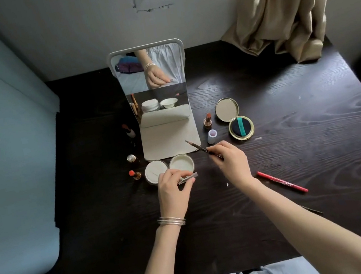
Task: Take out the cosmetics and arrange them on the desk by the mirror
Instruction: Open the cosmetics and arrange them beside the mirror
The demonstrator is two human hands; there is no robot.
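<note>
Cosmetics: most are laid out on the dark table (pixel 291 117) around the standing mirror (pixel 149 69).
Right hand (pixel 231 164): fingers are curled round a brown pencil (pixel 197 147); nothing else is held.
Pencil axis: runs diagonally, tip pointed up-left over the near corner of the mirror's pale base (pixel 167 139), rear end hidden in the hand.
Left hand (pixel 171 189): fingers are pinched on a small silver cap (pixel 188 179), just in front of the white jar.
Key relation: cap lies to the left of the pencil, close beside it; fitting it appears to call for the pencil tip to be turned toward the left hand.
White jar (pixel 181 163): open, pale cream inside; its lid (pixel 155 172) is set touching on the left.
Gold compact (pixel 234 117): open, dark puff with a teal band in the lower half.
Red pencil (pixel 282 181): flat on the table, right of the right forearm.
Lipsticks: uncapped, upright, one (pixel 208 120) right of the mirror, one (pixel 135 174) left of the jar lid.
</note>
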